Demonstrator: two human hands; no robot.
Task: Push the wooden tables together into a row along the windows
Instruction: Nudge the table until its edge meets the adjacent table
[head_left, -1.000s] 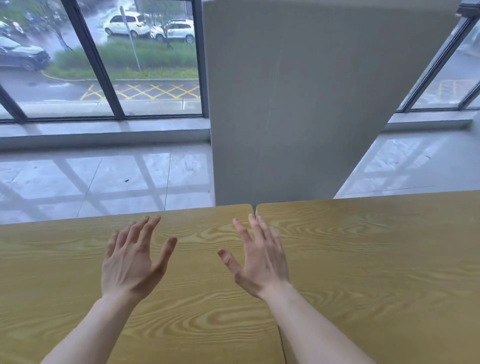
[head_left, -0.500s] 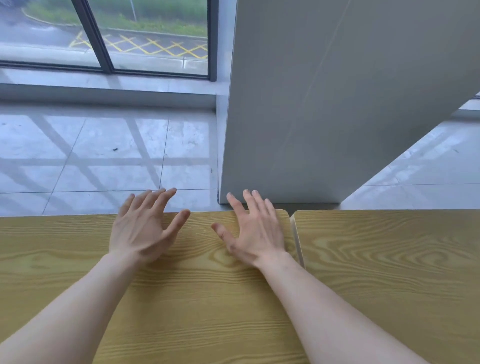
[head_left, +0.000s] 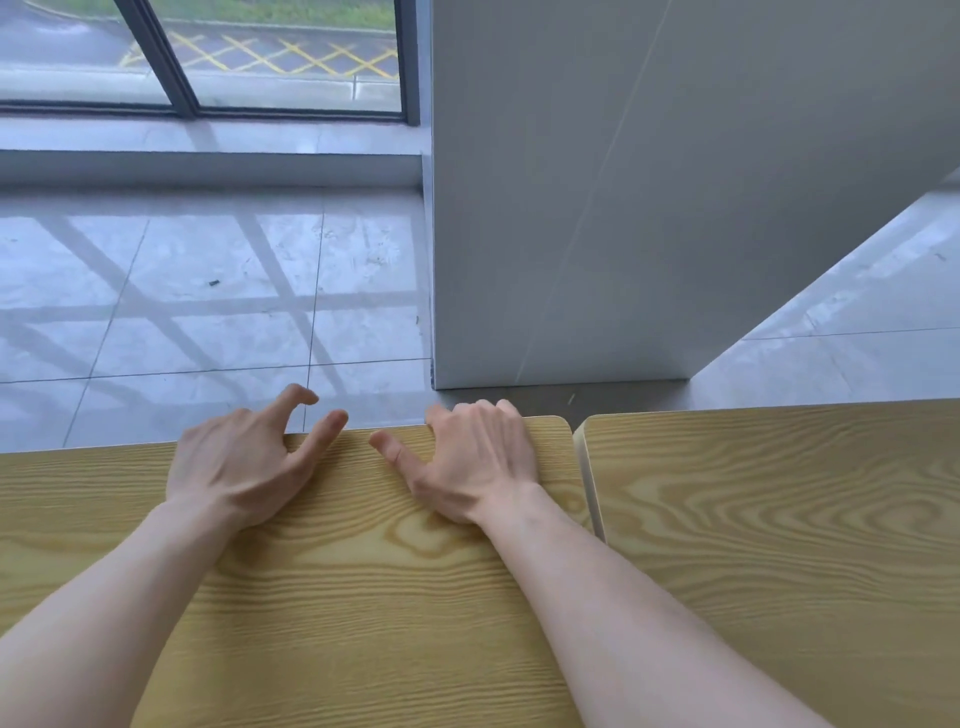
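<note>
Two light wooden tables stand side by side with a narrow gap between them. The left table (head_left: 322, 597) fills the lower left and the right table (head_left: 779, 519) the lower right. Both of my hands are at the left table's far edge. My left hand (head_left: 244, 457) has its fingers bent down over that edge, index finger raised, thumb on the top. My right hand (head_left: 478, 462) sits near the table's far right corner, fingers hooked over the edge and thumb spread on the top.
A wide grey pillar (head_left: 649, 208) rises just beyond the two tables, close to their far edges. Glossy grey floor tiles (head_left: 182, 312) stretch to a low sill and dark-framed windows (head_left: 208, 62) at the upper left. More floor (head_left: 857, 301) shows right of the pillar.
Both hands went from hovering flat over the tabletop to the far edge, with fingers now curled over it. The view tilted down, and the gap between the tables looks slightly wider.
</note>
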